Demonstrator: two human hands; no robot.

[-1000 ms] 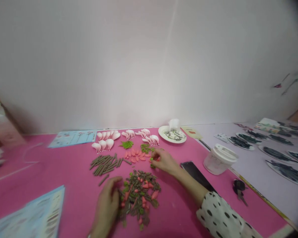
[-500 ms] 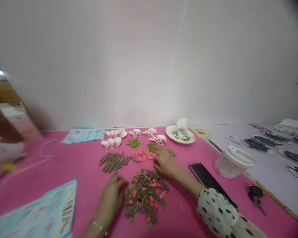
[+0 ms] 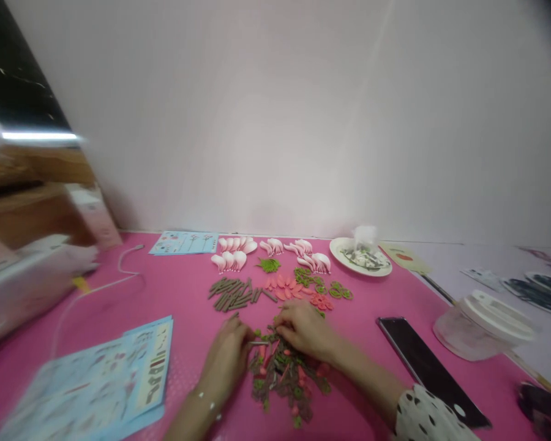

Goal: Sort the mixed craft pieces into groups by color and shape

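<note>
Left to right. Blurred plastic tub (image 3: 22, 294) at the far left, white cable (image 3: 123, 269) beside it on the pink mat (image 3: 183, 306). Blue printed sheets (image 3: 105, 383) lie just left of the left hand (image 3: 224, 361). Its fingers curl in at the edge of the mixed pile (image 3: 282, 383) of clay pieces, next to a thin stem (image 3: 259, 343); can't tell if they're gripping it. Right hand (image 3: 303, 331) is closed down, fingertips (image 3: 280, 329) on top of the pile; can't tell if it's pinching anything.

Sorted rows sit just above the pile: brown sticks (image 3: 232, 294), coral petals (image 3: 284, 289), green leaf sprigs (image 3: 312, 278), pale pink petals (image 3: 232, 254). Gap is small, so a wrist sweep or a dragged stem could mix the rows back in. Soft pieces may also deform or snap under a hard pinch.

Further right: white plate (image 3: 360, 256), black phone (image 3: 427, 367), lidded plastic jar (image 3: 480, 324). Polka-dot sleeve (image 3: 425, 416) is close to the phone and could nudge it.
</note>
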